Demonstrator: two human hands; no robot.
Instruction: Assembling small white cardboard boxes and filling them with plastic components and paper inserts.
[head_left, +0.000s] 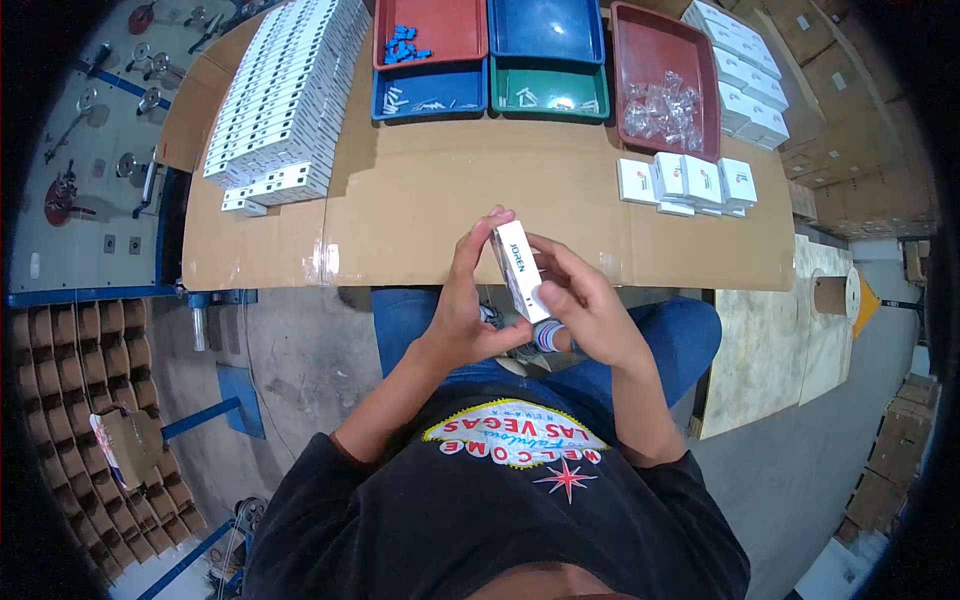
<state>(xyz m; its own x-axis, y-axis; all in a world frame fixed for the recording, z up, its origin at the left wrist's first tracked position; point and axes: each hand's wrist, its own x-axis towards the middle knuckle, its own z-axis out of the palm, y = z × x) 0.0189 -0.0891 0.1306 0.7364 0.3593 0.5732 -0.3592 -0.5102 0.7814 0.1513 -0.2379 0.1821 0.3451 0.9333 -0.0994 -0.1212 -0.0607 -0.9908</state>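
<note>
The person is wearing a black short-sleeved T-shirt (450, 530), its chest displaying a yellow-edged white panel (515, 436) with red and blue lettering (562, 430) and a pointed red star (566, 480) beneath, and is also wearing blue jeans (675, 340) and a striped sock (546, 336).

On the left, a pale panel (118, 215) bearing metal fittings stands farther off than a cardboard divider grid (81, 335) with a brown package (133, 450) on it, while plywood (755, 370) carrying a roll (831, 296) lies right, nearer than stacked cartons (835, 85).
</note>
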